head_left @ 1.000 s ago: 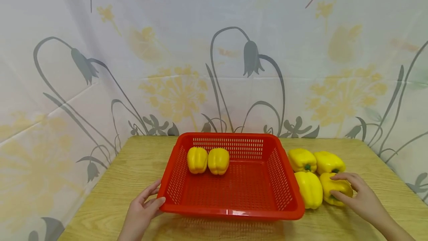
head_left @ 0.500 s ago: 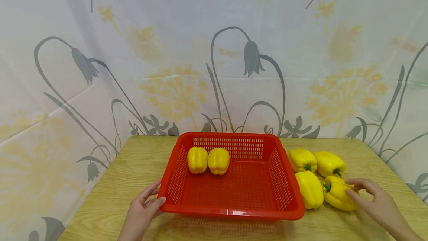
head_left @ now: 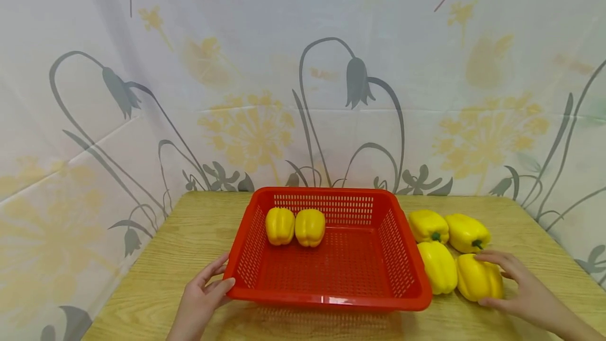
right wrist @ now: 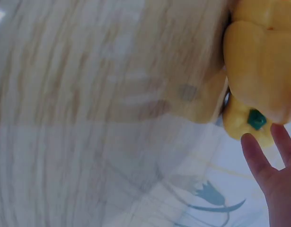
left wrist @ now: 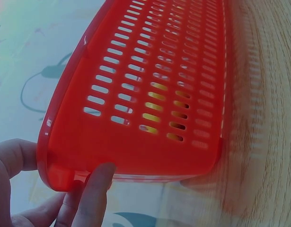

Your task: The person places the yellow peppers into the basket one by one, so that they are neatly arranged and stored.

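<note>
With thumb on the rim and fingers against the outer side, my left hand grips the near left corner of a red plastic basket. Two yellow bell peppers, a left one and a right one, lie side by side inside at the back left. Right of the basket, my right hand holds another yellow bell pepper between fingertips on its far side and thumb on its near side. This pepper rests on the table with its stem hidden. The right wrist view shows its lobed body close up.
Beside the basket's right wall lie more yellow bell peppers: a near one, a back left one and a back right one. The wood-patterned table ends at a flower-printed curtain.
The pepper under my right hand has turned; its green stem, visible half a second ago, is now out of sight. My left hand and the basket have stayed in place.
</note>
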Tool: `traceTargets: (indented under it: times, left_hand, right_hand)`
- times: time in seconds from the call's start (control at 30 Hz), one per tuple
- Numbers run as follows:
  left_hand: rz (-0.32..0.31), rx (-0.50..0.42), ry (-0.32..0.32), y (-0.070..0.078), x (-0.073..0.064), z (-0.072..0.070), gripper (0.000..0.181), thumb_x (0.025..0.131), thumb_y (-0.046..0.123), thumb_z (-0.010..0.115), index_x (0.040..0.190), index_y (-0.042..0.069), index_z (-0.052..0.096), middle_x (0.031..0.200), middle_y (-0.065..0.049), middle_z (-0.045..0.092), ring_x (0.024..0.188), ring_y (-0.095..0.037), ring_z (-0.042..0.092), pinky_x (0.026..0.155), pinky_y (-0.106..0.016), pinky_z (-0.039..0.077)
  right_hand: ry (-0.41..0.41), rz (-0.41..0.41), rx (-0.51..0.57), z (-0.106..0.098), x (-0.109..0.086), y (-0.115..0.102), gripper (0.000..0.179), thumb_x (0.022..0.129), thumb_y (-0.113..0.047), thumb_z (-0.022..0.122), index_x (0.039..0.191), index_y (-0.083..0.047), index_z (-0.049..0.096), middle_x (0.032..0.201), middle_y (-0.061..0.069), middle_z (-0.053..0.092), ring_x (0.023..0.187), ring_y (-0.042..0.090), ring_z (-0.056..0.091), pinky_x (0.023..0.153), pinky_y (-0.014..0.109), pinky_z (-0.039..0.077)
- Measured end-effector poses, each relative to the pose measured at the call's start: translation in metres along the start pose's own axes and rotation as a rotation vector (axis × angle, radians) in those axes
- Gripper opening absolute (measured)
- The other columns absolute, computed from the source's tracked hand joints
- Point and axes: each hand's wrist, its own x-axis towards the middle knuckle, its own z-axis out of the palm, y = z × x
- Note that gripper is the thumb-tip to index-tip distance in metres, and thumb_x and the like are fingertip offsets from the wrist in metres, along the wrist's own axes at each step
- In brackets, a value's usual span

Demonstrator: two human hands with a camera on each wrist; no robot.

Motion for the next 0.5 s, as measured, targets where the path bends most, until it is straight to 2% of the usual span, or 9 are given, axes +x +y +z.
traceTargets:
  times: [0.2, 0.4, 0.5]
  left_hand:
    - [-0.005, -0.007, 0.0, -0.001, 0.0005, 0.0001, 0.052, 0.087, -0.001, 0.06, 0.137, 0.002, 0.044, 0.117, -0.016, 0.044, 0.092, -0.023, 0.061, 0.072, -0.036, 0.055]
    - [-0.005, -0.008, 0.003, 0.0006, -0.0004, 0.0007, 0.051, 0.087, -0.001, 0.06, 0.136, 0.002, 0.045, 0.117, -0.017, 0.044, 0.092, -0.024, 0.061, 0.072, -0.037, 0.055]
    - [0.003, -0.016, 0.001, 0.002, -0.0013, 0.001, 0.051, 0.086, -0.001, 0.061, 0.135, 0.002, 0.046, 0.116, -0.018, 0.044, 0.092, -0.025, 0.061, 0.072, -0.037, 0.055]
  right_hand:
    - [0.0, -0.038, 0.012, 0.0041, 0.0013, 0.0004, 0.077, 0.053, -0.006, 0.088, 0.122, -0.006, 0.053, 0.122, -0.022, 0.035, 0.108, -0.014, 0.029, 0.069, 0.012, 0.04]
    - [-0.04, -0.016, 0.024, 0.0033, 0.0023, 0.0025, 0.079, 0.054, -0.008, 0.088, 0.124, -0.007, 0.051, 0.122, -0.022, 0.032, 0.105, -0.013, 0.028, 0.06, 0.019, 0.045]
    - [-0.035, 0.004, 0.006, 0.0035, 0.0035, 0.0013, 0.078, 0.055, -0.01, 0.089, 0.123, -0.007, 0.051, 0.119, -0.022, 0.032, 0.102, -0.013, 0.028, 0.059, 0.02, 0.045]
